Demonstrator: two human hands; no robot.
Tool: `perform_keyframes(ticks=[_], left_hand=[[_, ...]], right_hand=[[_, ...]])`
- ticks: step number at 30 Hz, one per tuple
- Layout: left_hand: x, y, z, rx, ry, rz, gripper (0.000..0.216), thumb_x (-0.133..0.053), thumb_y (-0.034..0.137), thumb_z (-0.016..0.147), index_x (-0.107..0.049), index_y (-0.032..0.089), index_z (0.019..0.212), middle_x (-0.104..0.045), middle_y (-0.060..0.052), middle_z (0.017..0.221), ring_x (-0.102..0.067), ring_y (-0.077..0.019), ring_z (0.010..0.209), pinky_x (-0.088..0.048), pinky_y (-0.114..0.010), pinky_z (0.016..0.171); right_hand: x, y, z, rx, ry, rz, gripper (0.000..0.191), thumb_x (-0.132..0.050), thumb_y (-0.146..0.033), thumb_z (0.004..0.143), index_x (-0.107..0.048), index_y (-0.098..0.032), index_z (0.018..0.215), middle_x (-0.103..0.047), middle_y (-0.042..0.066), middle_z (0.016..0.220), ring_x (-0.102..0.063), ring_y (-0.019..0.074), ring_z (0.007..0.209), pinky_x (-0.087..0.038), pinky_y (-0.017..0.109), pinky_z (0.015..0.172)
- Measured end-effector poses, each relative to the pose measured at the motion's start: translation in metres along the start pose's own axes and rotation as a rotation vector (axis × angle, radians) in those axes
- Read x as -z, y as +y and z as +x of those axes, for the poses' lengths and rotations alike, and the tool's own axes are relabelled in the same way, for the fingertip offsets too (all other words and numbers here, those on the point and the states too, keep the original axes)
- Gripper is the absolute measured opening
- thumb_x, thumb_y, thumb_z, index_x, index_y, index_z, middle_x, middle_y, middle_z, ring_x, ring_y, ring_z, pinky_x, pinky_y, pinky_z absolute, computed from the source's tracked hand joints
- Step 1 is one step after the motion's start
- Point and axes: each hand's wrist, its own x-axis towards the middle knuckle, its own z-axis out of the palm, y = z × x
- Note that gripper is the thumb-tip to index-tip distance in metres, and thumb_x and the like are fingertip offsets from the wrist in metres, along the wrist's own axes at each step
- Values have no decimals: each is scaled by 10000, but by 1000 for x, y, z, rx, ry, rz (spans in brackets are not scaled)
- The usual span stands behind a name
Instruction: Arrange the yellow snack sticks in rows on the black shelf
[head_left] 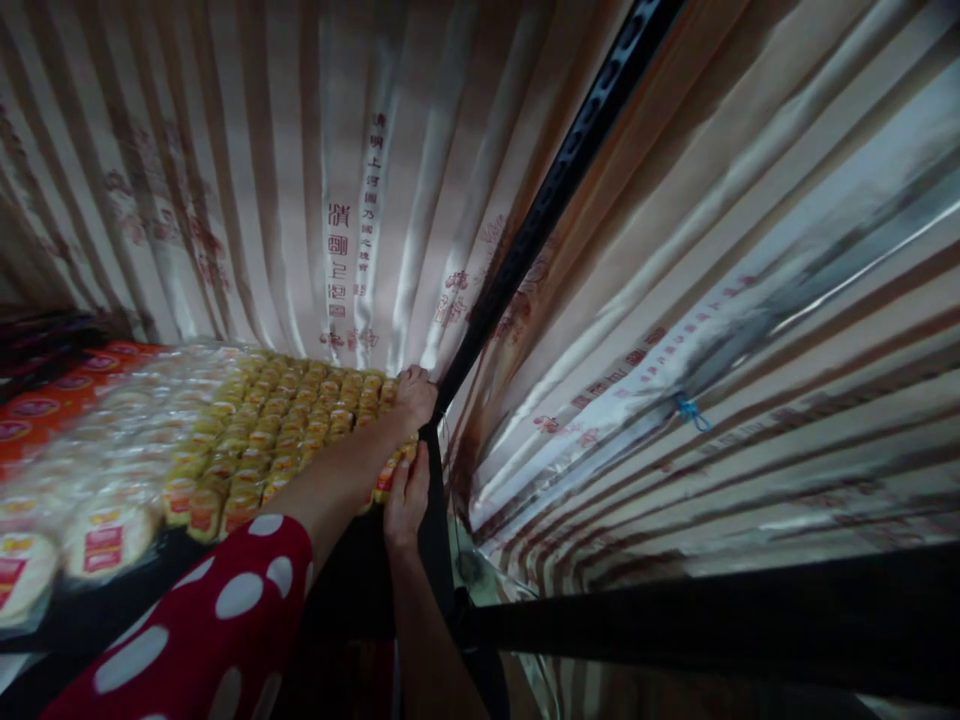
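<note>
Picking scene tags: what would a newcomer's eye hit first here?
The red, white-dotted sleeve at lower left jumps out first. Next, the rows of yellow packets left of centre, with the left hand and right hand at their right end. Behind them hangs a pale pleated curtain with red printed characters.

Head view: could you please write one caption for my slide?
Left hand and right hand at the end of rows of yellow packets, beside a black post.
</note>
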Motion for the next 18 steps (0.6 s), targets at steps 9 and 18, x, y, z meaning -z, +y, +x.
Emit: perform_keyframes(ticks=[9,18], left_hand=[[0,-2,-1,34,-12,11,228,-450,79,780,-666,119,840,-596,-144,967,-420,-262,1026,-318,-377,847],[24,12,-21,-39,75,-10,246,-483,96,730,-653,77,907,-595,-169,990,-416,-288,1062,-306,-423,916]], right_hand=[[-1,2,-1,12,21,1,575,-257,-477,908,-350,-128,1356,-380,149,1404,-333,227,1309,-266,437,1068],[-2,2,0,10,23,14,603,-256,-496,899,-350,-108,1350,-381,165,1398,-327,244,1309,-250,437,1072]])
